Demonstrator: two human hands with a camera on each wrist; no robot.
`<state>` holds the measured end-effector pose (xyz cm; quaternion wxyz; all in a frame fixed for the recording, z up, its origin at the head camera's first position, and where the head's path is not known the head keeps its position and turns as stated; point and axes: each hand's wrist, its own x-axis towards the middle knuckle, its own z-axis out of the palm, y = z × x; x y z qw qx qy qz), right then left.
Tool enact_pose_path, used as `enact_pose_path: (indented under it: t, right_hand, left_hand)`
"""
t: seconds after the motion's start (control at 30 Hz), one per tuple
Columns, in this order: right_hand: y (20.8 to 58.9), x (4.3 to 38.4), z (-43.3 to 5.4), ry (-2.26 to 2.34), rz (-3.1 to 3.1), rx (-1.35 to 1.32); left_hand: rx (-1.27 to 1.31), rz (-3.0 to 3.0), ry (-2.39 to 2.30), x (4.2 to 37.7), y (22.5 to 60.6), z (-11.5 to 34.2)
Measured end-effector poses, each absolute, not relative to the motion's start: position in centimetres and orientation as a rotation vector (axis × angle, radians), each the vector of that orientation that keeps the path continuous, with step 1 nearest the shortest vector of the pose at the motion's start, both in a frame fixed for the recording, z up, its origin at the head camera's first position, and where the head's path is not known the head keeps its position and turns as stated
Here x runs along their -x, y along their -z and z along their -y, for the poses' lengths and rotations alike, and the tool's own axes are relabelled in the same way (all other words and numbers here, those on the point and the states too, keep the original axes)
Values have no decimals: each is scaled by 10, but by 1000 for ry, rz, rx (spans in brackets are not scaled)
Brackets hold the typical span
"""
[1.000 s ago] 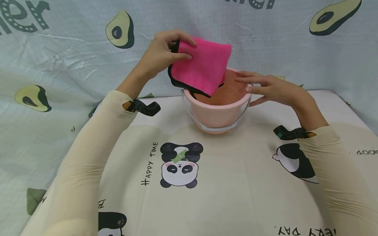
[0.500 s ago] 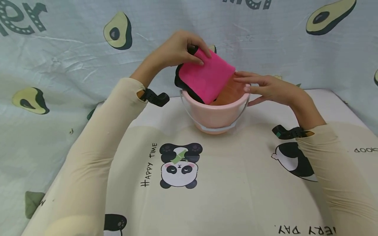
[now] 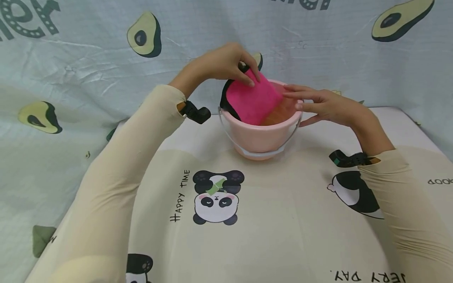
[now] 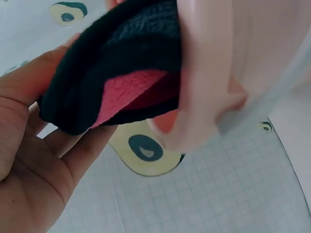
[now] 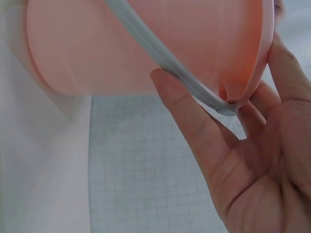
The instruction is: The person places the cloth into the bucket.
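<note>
A pink cloth point(image 3: 249, 100) with black edging is pinched along its top by my left hand point(image 3: 226, 65). It slants down into a pale pink bucket point(image 3: 258, 139), its lower part inside the rim. Seen from the left wrist, the folded cloth point(image 4: 131, 97) bends over the bucket's edge, its dark side toward the camera. On the bucket's right side, my right hand point(image 3: 323, 104) holds the rim, some fingers over the top and one against the outer wall. The right wrist view shows that fingertip beside the grey handle point(image 5: 170, 58), which hangs down.
The bucket stands toward the back of a table with a panda-print cover point(image 3: 262, 204). Behind it hangs a pale sheet with avocado prints point(image 3: 88, 70). Black straps with small devices point(image 3: 196, 113) are on both wrists.
My left hand has moved right and down, lowering the cloth from above the rim into the bucket. My right hand and the bucket stay in place.
</note>
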<state>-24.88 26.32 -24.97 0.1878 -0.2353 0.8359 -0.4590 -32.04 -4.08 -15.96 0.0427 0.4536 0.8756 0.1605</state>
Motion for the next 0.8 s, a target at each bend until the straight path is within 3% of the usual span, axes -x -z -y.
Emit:
enact_pose_path:
  t: [0.8]
  right_hand:
    - [248, 245, -267, 1307, -2337, 713]
  left_hand:
    - [-1414, -2620, -287, 325, 154, -3]
